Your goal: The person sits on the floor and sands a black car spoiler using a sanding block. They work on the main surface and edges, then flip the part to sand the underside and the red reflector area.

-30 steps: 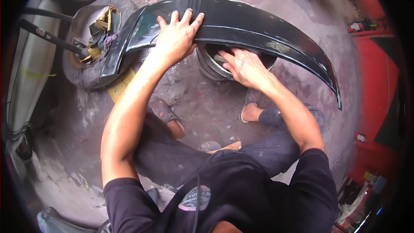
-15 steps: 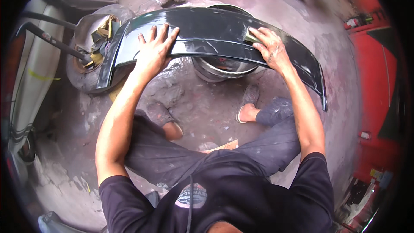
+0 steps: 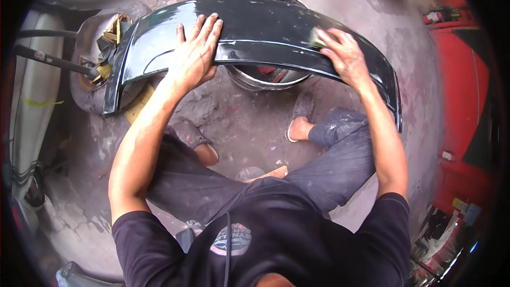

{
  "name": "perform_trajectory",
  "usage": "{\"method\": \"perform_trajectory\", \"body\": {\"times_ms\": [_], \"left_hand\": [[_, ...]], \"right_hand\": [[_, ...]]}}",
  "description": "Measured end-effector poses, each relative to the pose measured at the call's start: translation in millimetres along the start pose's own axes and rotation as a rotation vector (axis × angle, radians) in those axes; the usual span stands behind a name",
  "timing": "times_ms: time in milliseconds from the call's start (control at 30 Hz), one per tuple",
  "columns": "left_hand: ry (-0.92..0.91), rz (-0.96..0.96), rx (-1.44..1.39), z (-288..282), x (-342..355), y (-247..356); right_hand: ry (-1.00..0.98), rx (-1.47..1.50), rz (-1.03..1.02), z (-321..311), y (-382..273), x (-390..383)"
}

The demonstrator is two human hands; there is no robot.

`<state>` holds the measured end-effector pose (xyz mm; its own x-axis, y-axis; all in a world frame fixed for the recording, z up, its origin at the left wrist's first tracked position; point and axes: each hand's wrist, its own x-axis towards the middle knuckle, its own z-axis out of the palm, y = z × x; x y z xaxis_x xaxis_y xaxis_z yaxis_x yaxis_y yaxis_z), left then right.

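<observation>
The dark curved panel (image 3: 255, 26) lies across the round metal container (image 3: 247, 82), reaching past it on both sides. A second ago my right hand (image 3: 344, 56) was at that container's opening; now I pinch a small greenish pad (image 3: 317, 38) against the panel, right of the container. My left hand (image 3: 196, 50) stays flat on the panel left of the container, fingers slightly spread. The tyre (image 3: 85, 95) lies farther left of it.

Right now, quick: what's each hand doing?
Left hand: open, laid on the black panel, holding nothing.
Right hand: closed on a small pad, blurred, at the panel.
</observation>
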<state>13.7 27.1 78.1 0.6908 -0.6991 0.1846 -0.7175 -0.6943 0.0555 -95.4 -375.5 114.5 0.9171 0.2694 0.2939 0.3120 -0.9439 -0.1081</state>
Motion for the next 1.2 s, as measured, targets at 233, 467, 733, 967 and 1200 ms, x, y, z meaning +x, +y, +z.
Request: {"method": "perform_trajectory", "body": {"times_ms": [233,467,733,967,1200], "left_hand": [[0.012,0.043,0.051,3,9,4],[0.025,-0.062,-0.117,2,-6,0],[0.023,-0.006,0.012,7,-6,8],[0.011,0.005,-0.03,5,-12,15],[-0.034,0.074,0.051,9,-4,24]], "right_hand": [[0.122,0.079,-0.099,56,-75,63],[0.07,0.136,-0.165,47,-81,77],[0.13,0.166,-0.157,69,-133,104],[0.0,-0.004,0.01,22,-19,36],[0.172,0.063,-0.013,73,-90,101]]}}
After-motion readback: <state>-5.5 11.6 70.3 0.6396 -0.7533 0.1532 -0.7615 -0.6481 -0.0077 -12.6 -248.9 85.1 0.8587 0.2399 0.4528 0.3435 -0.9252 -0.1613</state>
